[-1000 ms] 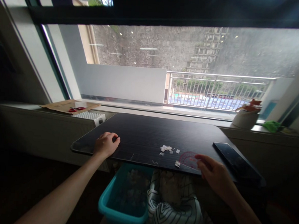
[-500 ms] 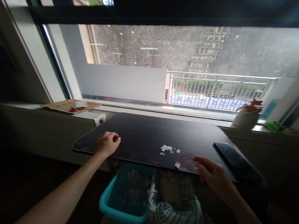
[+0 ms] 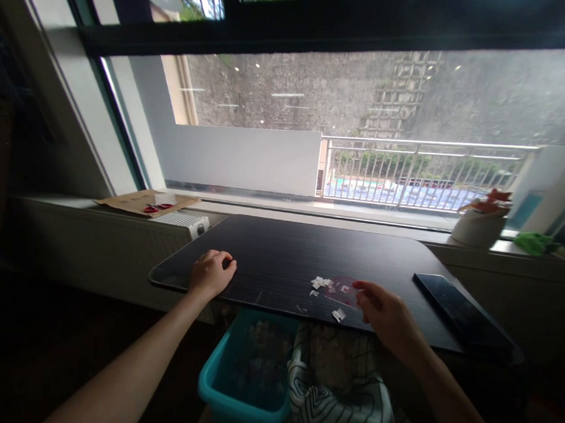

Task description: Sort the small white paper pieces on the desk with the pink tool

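Resting loosely curled on the table (image 3: pixel 280 249) edge at nine o'clock, the left hand (image 3: pixel 210 273) holds nothing. At six o'clock below, a teal bin (image 3: pixel 233 393) holds paper bits. At three o'clock, the right hand (image 3: pixel 387 313) fingers pinch a pink protractor (image 3: pixel 342 290), beside paper scraps (image 3: pixel 320 283).

Light: we note daylight from the window (image 3: pixel 365 114), foreground dim | Glare: ceiling-lamp reflections on the glass | Shadows: room edges nearly black | Distortion: frames bow at the borders | Focus: soft throughout
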Demonstrator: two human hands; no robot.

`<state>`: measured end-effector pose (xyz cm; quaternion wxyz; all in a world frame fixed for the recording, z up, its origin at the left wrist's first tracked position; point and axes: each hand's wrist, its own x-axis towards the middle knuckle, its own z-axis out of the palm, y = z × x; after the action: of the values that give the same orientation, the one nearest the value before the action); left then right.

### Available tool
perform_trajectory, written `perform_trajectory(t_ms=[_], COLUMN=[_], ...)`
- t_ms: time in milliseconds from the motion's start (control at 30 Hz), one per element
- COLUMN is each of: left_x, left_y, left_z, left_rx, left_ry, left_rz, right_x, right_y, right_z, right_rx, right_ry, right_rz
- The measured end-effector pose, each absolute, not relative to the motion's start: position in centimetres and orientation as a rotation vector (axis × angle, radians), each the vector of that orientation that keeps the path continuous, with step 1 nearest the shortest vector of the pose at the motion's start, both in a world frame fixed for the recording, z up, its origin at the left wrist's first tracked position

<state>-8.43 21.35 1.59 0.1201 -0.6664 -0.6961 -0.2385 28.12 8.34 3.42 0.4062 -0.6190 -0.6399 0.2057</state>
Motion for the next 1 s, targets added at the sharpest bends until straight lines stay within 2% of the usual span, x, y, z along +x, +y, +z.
perform_trajectory(t_ms=[267, 467, 733, 1000], left_x=[-8.3, -8.3, -8.3, -8.4], left_y=[21.3, 21.3, 21.4, 21.4], left_z=[1.7, 1.6, 1.5, 1.5], left_rx=[-1.948, -1.95, -1.942, -1.944], left_ry=[-2.036, -2.037, -2.039, -2.032], left_rz=[-0.708, -0.721, -0.72, -0.725], right_x=[27.4, 27.3, 28.7, 27.9], right_y=[9.9, 10.7, 10.6, 10.6], right_z=[3.5, 4.5, 4.1, 4.6], right_rx=[-1.551, -1.568, -1.57, -1.63], right_ry=[-1.677, -1.683, -1.675, -1.772], right_rz=[0.521, 0.386, 0.511, 0.368])
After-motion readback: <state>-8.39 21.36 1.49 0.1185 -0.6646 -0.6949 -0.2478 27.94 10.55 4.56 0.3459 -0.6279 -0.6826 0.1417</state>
